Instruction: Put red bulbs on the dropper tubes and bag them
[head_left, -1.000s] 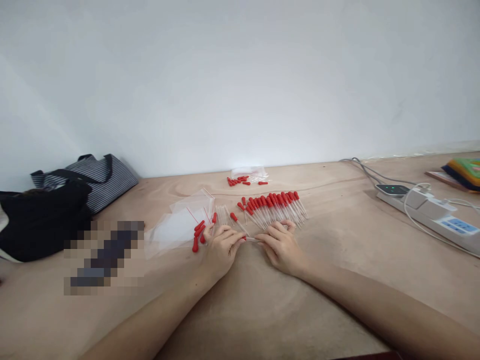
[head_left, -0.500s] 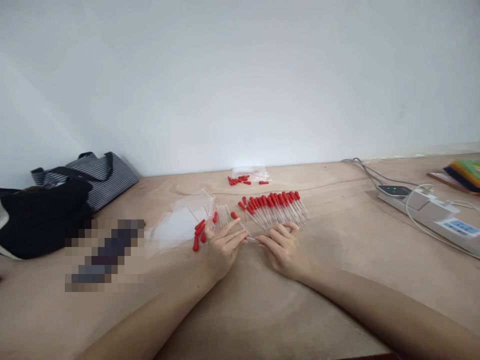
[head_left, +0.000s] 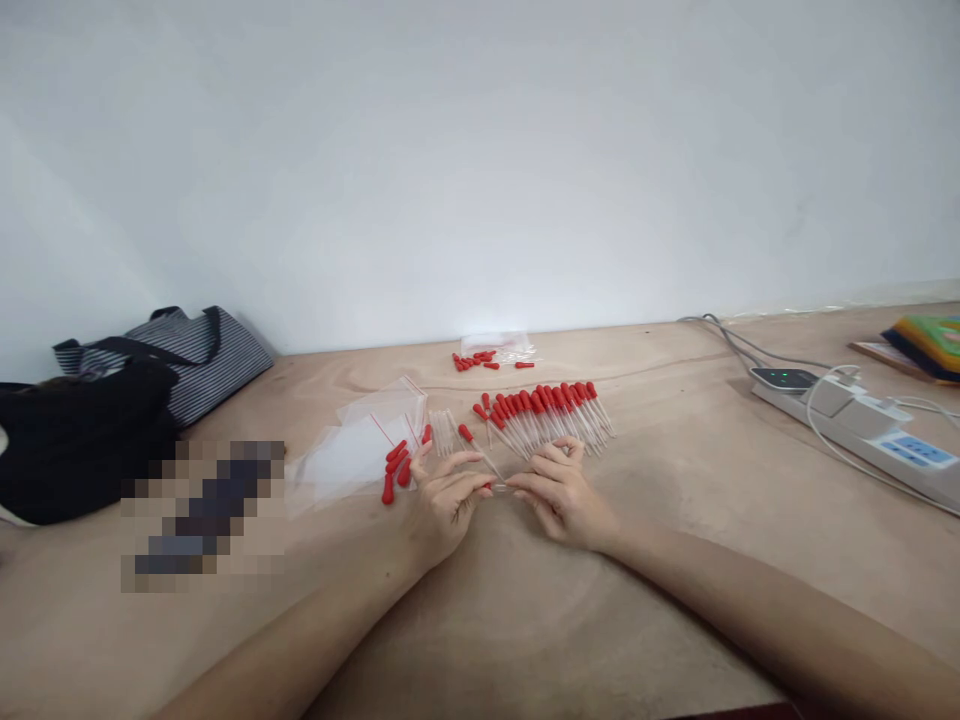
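My left hand [head_left: 450,500] is closed on a red rubber bulb [head_left: 488,486], mostly hidden by the fingers. My right hand [head_left: 561,500] pinches a thin clear glass tube [head_left: 501,488], whose left end meets the bulb. Just beyond the fingertips lies a dropper [head_left: 466,433] with a red bulb, slanting toward me. Behind my right hand, a row of red-topped droppers [head_left: 551,402] lies side by side. Several loose red bulbs [head_left: 397,462] rest left of my left hand, and bare glass tubes [head_left: 442,432] lie behind it.
Clear zip bags [head_left: 341,460] are spread on the wooden table [head_left: 570,640] at left. More bulbs and tubes lie by a bag [head_left: 495,343] near the wall. A striped bag [head_left: 217,360] and black bag [head_left: 90,440] are far left; a power strip [head_left: 862,430] with cables is right.
Both hands stay close together over the same spot, with small finger shifts. The tube and bulb remain between them. The whole view has shifted slightly.
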